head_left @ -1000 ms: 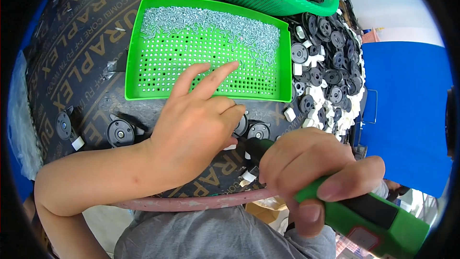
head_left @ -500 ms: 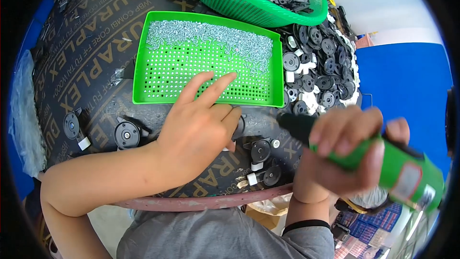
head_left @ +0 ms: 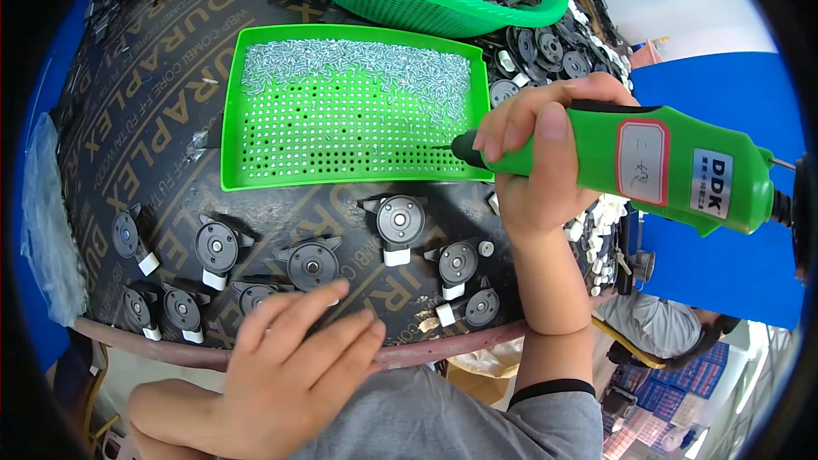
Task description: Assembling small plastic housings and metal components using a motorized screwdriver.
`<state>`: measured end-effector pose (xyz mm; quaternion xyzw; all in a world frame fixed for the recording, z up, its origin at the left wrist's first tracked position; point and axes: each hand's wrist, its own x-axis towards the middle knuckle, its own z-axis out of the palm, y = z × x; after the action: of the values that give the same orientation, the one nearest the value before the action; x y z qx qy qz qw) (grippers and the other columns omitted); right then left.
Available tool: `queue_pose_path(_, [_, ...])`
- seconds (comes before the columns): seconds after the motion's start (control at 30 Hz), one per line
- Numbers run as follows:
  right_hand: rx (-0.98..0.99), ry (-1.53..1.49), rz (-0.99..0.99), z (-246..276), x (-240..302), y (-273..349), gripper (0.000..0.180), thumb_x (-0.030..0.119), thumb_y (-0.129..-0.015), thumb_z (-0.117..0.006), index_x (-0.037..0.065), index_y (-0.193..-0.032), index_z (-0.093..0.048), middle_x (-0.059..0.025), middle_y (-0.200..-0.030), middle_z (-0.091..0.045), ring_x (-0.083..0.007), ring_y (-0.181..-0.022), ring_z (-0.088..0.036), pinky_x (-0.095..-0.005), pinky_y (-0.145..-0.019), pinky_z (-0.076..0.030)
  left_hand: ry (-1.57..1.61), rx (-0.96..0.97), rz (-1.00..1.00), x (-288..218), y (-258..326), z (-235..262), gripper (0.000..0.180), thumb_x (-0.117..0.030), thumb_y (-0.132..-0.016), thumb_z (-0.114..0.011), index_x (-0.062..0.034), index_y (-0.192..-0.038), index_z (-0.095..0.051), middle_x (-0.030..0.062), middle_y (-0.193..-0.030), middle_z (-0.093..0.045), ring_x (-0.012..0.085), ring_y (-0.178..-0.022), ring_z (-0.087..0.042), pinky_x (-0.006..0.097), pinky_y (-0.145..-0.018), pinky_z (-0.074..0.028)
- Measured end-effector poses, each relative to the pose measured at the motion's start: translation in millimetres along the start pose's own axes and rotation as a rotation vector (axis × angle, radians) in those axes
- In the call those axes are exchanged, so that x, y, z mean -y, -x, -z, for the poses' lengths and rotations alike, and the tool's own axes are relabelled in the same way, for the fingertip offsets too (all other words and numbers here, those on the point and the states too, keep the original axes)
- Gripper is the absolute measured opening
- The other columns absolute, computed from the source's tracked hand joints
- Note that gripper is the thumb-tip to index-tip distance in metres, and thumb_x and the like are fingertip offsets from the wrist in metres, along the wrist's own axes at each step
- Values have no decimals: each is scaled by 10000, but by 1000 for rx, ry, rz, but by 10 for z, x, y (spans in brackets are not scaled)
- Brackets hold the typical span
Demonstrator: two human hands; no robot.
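Head view: the left hand (head_left: 290,366) lies flat and loose by the black round parts (head_left: 311,264) at the table edge, where a nudge could spill them. The right hand (head_left: 537,158) grips a green electric screwdriver (head_left: 673,166) over the screw tray (head_left: 256,175); its tip might scatter screws.

Looks steeply down from head height, close over the dark table (head_left: 153,145); green tray (head_left: 230,119) far, forearms near, fisheye bending the edges.
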<state>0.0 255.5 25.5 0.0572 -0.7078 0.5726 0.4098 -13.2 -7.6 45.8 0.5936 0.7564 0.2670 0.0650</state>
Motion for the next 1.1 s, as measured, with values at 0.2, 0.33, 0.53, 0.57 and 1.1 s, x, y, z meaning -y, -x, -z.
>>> queue_pose_path(0.2, [-14, -1, -2, 10, 29, 15, 242, 61, -936, -519, 73, -1142, -393, -79, -646, -483, -174, -492, -466, -329, -469, -447, 338, -65, 40, -116, 23, -337, 362, -180, -702, -797, -65, -1033, -706, 22, -1024, -668, 262, -997, -605, 380, -801, -464])
queue_pose_path(0.33, [-9, -2, 42, 106, 178, 3, 245, 101, -948, -521, 85, -1168, -416, -78, -669, -493, -182, -503, -477, -332, -466, -445, 361, -62, 18, -199, -132, -493, 375, -165, -713, -787, -55, -1059, -694, 34, -1024, -649, 264, -993, -589, 371, -803, -461])
queue_pose_path(0.53, [43, 21, 65, 305, 1140, 132, 285, 155, -965, -437, 84, -1241, -438, -62, -671, -437, -177, -510, -457, -338, -463, -437, 208, 82, -90, -410, -438, -574, 425, -91, -784, -592, 24, -1193, -603, 130, -1240, -553, 333, -1225, -463, 446, -991, -402])
queue_pose_path(0.57, [101, 9, 90, 383, 1235, 172, 278, 157, -955, -454, 68, -1218, -438, -65, -674, -439, -175, -507, -452, -330, -465, -439, 149, 64, -109, -462, -478, -640, 436, -86, -794, -560, 34, -1212, -588, 149, -1291, -534, 357, -1281, -428, 468, -1037, -370])
queue_pose_path(1.1, [76, -79, 125, 600, 1558, 614, 282, 115, -918, -480, 34, -1175, -397, -59, -645, -438, -150, -471, -450, -291, -427, -449, -10, -218, 61, -574, -259, -1166, 465, -302, -774, -753, -87, -1174, -653, 34, -1172, -604, 275, -1289, -462, 431, -973, -352])
